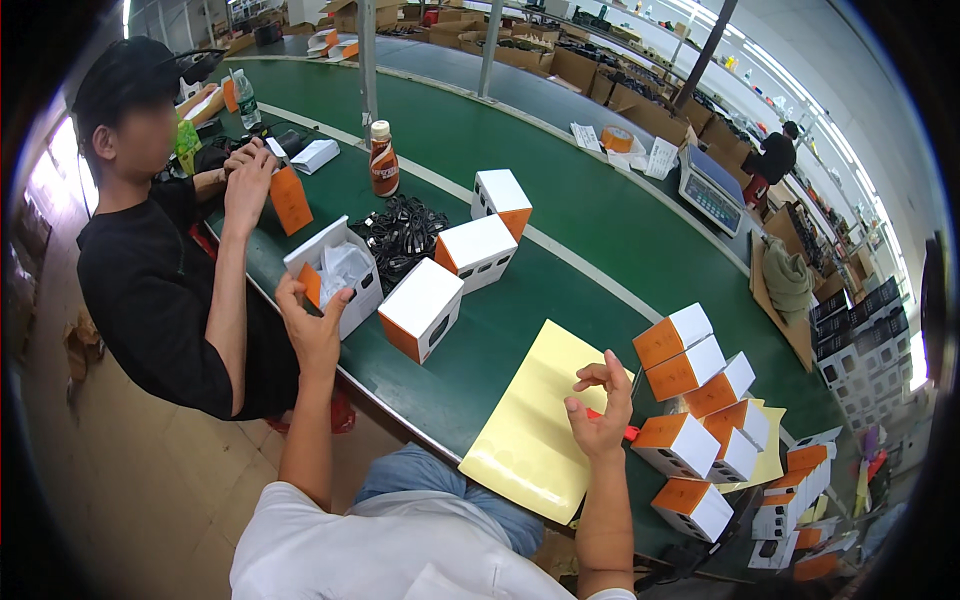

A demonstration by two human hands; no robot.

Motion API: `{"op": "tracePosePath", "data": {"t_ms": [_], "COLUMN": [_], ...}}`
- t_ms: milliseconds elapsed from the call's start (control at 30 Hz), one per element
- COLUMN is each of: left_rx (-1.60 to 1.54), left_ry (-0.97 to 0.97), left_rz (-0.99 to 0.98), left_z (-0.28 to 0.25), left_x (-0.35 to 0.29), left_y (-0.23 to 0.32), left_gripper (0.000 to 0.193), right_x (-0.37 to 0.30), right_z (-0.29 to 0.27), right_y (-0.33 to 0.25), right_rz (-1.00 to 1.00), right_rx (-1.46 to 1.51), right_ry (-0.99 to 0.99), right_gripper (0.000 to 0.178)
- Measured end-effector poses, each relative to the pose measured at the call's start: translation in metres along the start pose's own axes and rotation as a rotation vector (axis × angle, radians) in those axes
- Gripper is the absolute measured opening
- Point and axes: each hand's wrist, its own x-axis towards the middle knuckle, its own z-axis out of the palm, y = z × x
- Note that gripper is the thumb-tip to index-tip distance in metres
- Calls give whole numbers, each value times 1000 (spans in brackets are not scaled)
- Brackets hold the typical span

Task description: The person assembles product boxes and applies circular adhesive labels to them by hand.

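Observation:
My left hand [315, 335] grips the near side of an opened white box [361, 303] with an orange inner flap, thumb and fingers apart on it. Crumpled white wrapping [345, 265] shows inside that box. My right hand [603, 418] is raised over a yellow sheet [530, 415], fingers loosely bent and apart, with nothing in it. Behind its wrist shows a small red object [631, 433], mostly hidden. Closed white-and-orange boxes [420, 305] stand right of the opened one, beside a heap of black cables [402, 232].
Several boxes [678, 445] are stacked at the right. A brown drink bottle [383, 165] stands beyond the cables. On the left a co-worker [180, 270] handles an orange box [290, 200]. A scale [711, 190] and tape roll [617, 138] lie across the green table [560, 300].

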Motion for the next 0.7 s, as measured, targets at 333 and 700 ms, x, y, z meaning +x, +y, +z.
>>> {"op": "tracePosePath", "data": {"t_ms": [333,700], "left_rx": [-35,-445], "left_ry": [-429,-567], "left_rz": [166,242], "left_z": [37,46], "left_x": [-64,-84], "left_y": [74,146], "left_gripper": [70,59], "right_x": [-14,-2], "right_z": [-21,-3], "right_y": [4,-40], "right_rz": [-37,53], "right_rx": [-130,46], "right_ry": [52,-150], "right_gripper": [71,105]}}
